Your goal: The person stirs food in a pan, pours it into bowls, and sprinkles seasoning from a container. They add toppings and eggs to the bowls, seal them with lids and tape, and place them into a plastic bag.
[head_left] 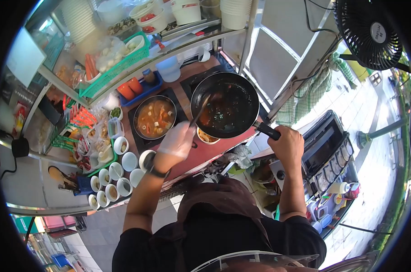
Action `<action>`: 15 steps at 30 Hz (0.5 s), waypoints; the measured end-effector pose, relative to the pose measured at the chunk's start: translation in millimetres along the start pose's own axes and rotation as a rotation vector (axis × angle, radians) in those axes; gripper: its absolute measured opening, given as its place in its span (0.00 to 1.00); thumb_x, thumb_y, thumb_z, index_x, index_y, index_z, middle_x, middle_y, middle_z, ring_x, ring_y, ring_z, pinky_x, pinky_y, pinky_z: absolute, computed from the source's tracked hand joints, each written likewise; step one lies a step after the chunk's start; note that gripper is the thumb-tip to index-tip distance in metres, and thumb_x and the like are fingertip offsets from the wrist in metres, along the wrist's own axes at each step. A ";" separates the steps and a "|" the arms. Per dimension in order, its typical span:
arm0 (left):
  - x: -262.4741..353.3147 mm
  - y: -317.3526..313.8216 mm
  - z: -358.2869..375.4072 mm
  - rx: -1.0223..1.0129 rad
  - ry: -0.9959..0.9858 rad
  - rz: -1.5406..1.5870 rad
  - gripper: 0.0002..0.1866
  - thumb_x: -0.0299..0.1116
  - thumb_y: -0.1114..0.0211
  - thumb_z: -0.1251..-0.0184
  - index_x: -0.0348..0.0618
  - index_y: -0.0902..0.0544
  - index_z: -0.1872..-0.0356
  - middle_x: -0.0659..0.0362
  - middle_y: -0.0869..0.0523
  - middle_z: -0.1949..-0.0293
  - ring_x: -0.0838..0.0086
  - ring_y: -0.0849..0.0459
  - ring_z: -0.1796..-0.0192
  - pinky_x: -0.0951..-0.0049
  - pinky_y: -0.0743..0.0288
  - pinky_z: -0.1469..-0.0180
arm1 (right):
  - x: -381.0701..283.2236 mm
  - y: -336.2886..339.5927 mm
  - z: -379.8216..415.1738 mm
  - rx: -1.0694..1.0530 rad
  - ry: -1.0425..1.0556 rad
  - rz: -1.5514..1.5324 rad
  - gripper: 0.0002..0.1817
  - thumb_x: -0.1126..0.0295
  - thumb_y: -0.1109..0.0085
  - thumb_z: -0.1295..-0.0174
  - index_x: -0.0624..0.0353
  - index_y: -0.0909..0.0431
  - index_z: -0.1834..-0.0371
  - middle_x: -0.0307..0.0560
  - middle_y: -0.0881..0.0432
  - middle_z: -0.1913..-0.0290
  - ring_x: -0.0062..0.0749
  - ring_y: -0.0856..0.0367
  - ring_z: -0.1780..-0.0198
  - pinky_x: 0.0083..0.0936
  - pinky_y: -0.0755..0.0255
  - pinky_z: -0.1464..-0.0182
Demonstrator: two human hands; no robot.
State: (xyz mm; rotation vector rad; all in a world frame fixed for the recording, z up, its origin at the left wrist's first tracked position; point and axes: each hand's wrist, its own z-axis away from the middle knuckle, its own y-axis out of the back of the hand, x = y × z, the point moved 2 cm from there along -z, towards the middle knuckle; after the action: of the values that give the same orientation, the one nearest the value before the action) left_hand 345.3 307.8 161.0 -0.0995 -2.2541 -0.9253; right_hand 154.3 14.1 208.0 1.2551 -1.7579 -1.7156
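Observation:
My right hand [287, 144] is wrapped round the black handle of a frying pan [246, 97]. The dark pan is held up over the counter near the stove, with a little brown sauce and a few bits in it. My left hand [176, 139], in a clear plastic glove, is closed on a spatula [200, 111] whose end reaches into the pan's left side. Below the pan's lower edge shows a white bowl [208, 137] with orange-brown food, partly hidden by the pan. To the left, a second pan [154, 117] of orange soup with white cubes sits on a burner.
Several small white cups [117, 171] stand at the counter's left. Behind the stove are a blue tray [139, 90] with orange bottles and a clear jug [168, 69]. A glass case with a green basket [117, 68] rises beyond. A black fan [368, 34] hangs upper right.

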 end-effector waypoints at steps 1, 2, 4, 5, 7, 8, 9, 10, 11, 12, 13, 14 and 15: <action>-14.6 -14.7 -10.0 -0.045 0.151 -0.112 0.06 0.30 0.36 0.20 0.39 0.20 0.56 0.45 0.20 0.72 0.44 0.20 0.70 0.55 0.29 0.68 | -1.2 1.4 1.0 -0.015 -0.012 -0.001 0.15 0.65 0.30 0.48 0.54 0.08 0.58 0.51 0.09 0.63 0.53 0.10 0.58 0.45 0.19 0.51; -17.9 -13.9 -5.3 -0.034 0.152 -0.112 0.06 0.30 0.36 0.20 0.39 0.20 0.56 0.45 0.20 0.72 0.44 0.20 0.70 0.55 0.29 0.68 | -1.7 3.3 0.5 -0.026 -0.025 -0.001 0.15 0.65 0.30 0.48 0.53 0.08 0.57 0.52 0.09 0.63 0.53 0.10 0.58 0.45 0.19 0.51; -10.6 -7.2 -0.7 -0.058 -0.039 -0.157 0.05 0.29 0.36 0.21 0.39 0.19 0.54 0.47 0.22 0.73 0.46 0.20 0.70 0.54 0.30 0.68 | 1.9 4.9 1.9 -0.022 -0.039 -0.006 0.15 0.65 0.30 0.48 0.53 0.08 0.57 0.52 0.09 0.63 0.53 0.10 0.58 0.45 0.19 0.51; -17.4 -2.6 20.2 -0.073 0.090 -0.036 0.05 0.30 0.37 0.20 0.39 0.18 0.55 0.49 0.24 0.75 0.52 0.22 0.71 0.56 0.30 0.68 | 5.6 5.2 3.0 -0.028 -0.063 -0.015 0.15 0.64 0.30 0.49 0.53 0.08 0.57 0.52 0.09 0.63 0.53 0.10 0.57 0.45 0.19 0.50; 8.2 16.9 29.2 -0.246 0.422 0.138 0.05 0.30 0.37 0.19 0.39 0.19 0.55 0.52 0.25 0.75 0.58 0.24 0.73 0.59 0.31 0.68 | 12.1 5.9 5.9 0.001 -0.081 -0.012 0.15 0.64 0.30 0.50 0.54 0.08 0.59 0.52 0.09 0.64 0.52 0.10 0.58 0.44 0.19 0.51; 14.7 19.7 32.6 -0.347 0.663 0.244 0.05 0.30 0.37 0.19 0.39 0.19 0.55 0.52 0.25 0.75 0.59 0.24 0.73 0.60 0.31 0.68 | 13.8 5.3 9.0 0.018 -0.080 -0.006 0.14 0.64 0.29 0.51 0.55 0.08 0.61 0.51 0.10 0.65 0.52 0.10 0.59 0.43 0.18 0.51; 15.5 15.6 27.0 -0.289 0.354 0.127 0.06 0.31 0.38 0.18 0.39 0.19 0.55 0.52 0.25 0.75 0.60 0.23 0.73 0.60 0.31 0.68 | 14.4 6.0 11.1 0.005 -0.051 0.014 0.15 0.64 0.30 0.49 0.54 0.08 0.57 0.52 0.09 0.63 0.53 0.10 0.57 0.45 0.18 0.50; 12.7 6.3 17.1 -0.216 0.049 0.011 0.07 0.32 0.39 0.17 0.39 0.19 0.55 0.53 0.24 0.75 0.61 0.23 0.74 0.60 0.30 0.68 | 13.1 4.9 12.6 -0.011 -0.042 0.017 0.15 0.64 0.30 0.49 0.54 0.08 0.57 0.52 0.09 0.63 0.53 0.10 0.57 0.45 0.18 0.50; 3.9 -9.7 3.5 -0.176 0.106 0.055 0.09 0.33 0.41 0.15 0.38 0.19 0.55 0.51 0.24 0.76 0.57 0.22 0.74 0.59 0.29 0.67 | 11.1 4.6 11.4 -0.026 -0.050 0.025 0.15 0.64 0.30 0.48 0.54 0.08 0.57 0.52 0.09 0.63 0.53 0.10 0.57 0.45 0.18 0.50; -2.6 -25.3 -6.6 -0.148 0.174 0.135 0.08 0.32 0.41 0.16 0.38 0.20 0.55 0.47 0.22 0.74 0.48 0.21 0.72 0.55 0.29 0.66 | 9.0 4.7 9.4 -0.037 -0.057 0.033 0.15 0.64 0.30 0.48 0.54 0.08 0.58 0.52 0.09 0.62 0.53 0.10 0.58 0.45 0.18 0.50; -9.5 -37.0 -18.8 -0.145 0.207 0.063 0.08 0.32 0.41 0.16 0.37 0.20 0.55 0.45 0.21 0.73 0.45 0.20 0.69 0.54 0.29 0.66 | 8.2 3.5 8.4 -0.042 -0.059 0.032 0.15 0.64 0.30 0.48 0.54 0.08 0.58 0.51 0.09 0.62 0.53 0.10 0.58 0.45 0.18 0.50; -13.3 -43.4 -26.1 -0.145 0.239 -0.008 0.08 0.32 0.41 0.17 0.37 0.20 0.55 0.43 0.21 0.72 0.42 0.20 0.67 0.53 0.28 0.65 | 8.6 1.2 8.1 -0.043 -0.049 0.036 0.15 0.64 0.30 0.48 0.54 0.08 0.58 0.51 0.09 0.62 0.53 0.10 0.58 0.45 0.18 0.50; -12.0 -39.6 -20.3 -0.138 0.239 -0.007 0.08 0.32 0.41 0.17 0.37 0.20 0.55 0.43 0.21 0.72 0.42 0.20 0.67 0.53 0.28 0.65 | 10.3 -1.2 8.1 -0.009 -0.049 0.018 0.15 0.64 0.30 0.49 0.55 0.08 0.59 0.51 0.09 0.64 0.53 0.11 0.59 0.44 0.18 0.51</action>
State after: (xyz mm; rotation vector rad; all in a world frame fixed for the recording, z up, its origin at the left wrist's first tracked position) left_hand 353.7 267.5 140.4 -0.0401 -1.9724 -1.0386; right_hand 143.0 10.9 202.2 1.1988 -1.7814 -1.7567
